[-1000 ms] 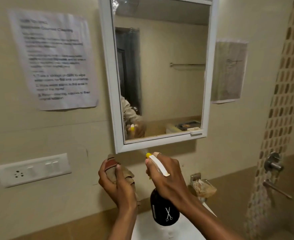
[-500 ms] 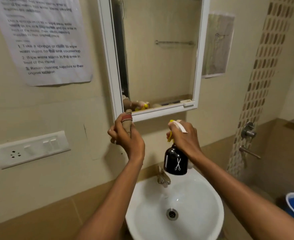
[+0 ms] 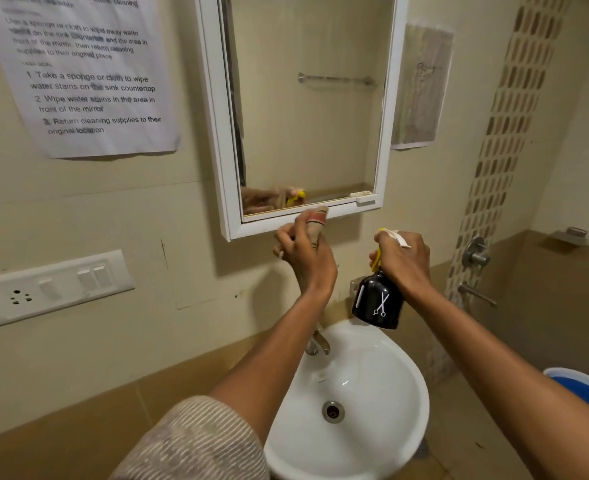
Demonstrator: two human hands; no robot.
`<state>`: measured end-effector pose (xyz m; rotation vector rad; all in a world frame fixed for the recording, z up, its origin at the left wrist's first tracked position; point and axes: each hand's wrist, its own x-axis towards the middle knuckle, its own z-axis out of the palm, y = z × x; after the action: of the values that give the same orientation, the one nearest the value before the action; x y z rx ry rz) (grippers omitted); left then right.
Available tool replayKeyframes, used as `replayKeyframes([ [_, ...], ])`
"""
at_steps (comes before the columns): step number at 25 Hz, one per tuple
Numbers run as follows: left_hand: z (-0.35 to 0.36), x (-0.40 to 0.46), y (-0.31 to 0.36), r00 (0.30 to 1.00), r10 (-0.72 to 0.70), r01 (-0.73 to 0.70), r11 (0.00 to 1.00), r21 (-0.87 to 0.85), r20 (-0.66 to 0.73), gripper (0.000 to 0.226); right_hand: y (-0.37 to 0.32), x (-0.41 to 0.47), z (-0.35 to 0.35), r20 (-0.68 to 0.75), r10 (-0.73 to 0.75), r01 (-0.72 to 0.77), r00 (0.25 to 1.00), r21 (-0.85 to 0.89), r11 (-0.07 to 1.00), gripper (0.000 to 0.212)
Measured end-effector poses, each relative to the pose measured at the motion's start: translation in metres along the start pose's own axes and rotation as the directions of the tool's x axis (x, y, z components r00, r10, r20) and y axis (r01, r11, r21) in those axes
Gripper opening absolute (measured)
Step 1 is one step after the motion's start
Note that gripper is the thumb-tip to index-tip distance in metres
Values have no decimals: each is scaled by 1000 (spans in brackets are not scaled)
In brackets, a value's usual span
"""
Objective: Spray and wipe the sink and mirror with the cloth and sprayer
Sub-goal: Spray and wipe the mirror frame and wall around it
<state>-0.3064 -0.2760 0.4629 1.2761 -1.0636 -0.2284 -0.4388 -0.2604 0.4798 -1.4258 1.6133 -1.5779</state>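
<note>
A white-framed mirror (image 3: 306,109) hangs on the wall above a round white sink (image 3: 372,382) with a metal tap (image 3: 317,342). My left hand (image 3: 303,252) is shut on a bunched tan cloth with a red band (image 3: 317,220), whose tip touches the mirror's bottom frame. To its right, my right hand (image 3: 405,258) grips the neck of a black sprayer bottle (image 3: 377,301) with a white and yellow trigger head, held above the sink's back edge. Both hands show faintly in the mirror's lower left corner.
A printed instruction sheet (image 3: 81,74) hangs left of the mirror, a switch and socket plate (image 3: 50,287) below it. A second paper (image 3: 421,88) hangs right of the mirror. Shower valves (image 3: 474,254) are on the right wall; a blue bucket (image 3: 587,389) stands at the right edge.
The view has tilted down, bringing the whole sink into sight. My left hand has raised the cloth from below the mirror to its bottom frame. The sprayer stays held to the right.
</note>
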Motion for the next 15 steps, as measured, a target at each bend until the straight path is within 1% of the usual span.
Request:
replayKeyframes([
  [2,18,4,1,985,108,-122,987,102,135,46,3,3,-15,-25,-19,18,1000,-42,999,36],
  [5,48,11,9,927,231,-289,942,173,295,52,5,12,-37,-24,8,-10,1000,-58,998,37],
  [7,67,16,16,875,303,-396,896,200,377,54,7,20,-49,-24,15,-16,1000,-54,998,37],
  [9,85,26,21,794,392,-535,815,225,465,55,6,24,-60,-48,-28,25,998,-75,997,37],
  [10,96,32,23,736,445,-622,741,253,510,53,6,26,-64,-65,-51,45,997,-91,995,37],
  [11,107,39,26,665,495,-715,637,288,559,49,5,27,-69,-77,-66,58,995,-101,993,38],
  [12,117,46,28,579,531,-803,504,320,619,44,6,28,-73,-85,-76,67,994,-105,992,38],
  [13,127,53,29,479,546,-876,345,337,687,38,8,29,-76,-96,-85,75,992,-104,992,38],
  [14,136,59,29,381,545,-923,183,338,747,33,10,32,-77,-112,-98,87,989,-104,991,38],
  [15,143,64,28,309,528,-941,52,333,791,29,12,35,-76,-124,-104,91,987,-109,990,38],
])
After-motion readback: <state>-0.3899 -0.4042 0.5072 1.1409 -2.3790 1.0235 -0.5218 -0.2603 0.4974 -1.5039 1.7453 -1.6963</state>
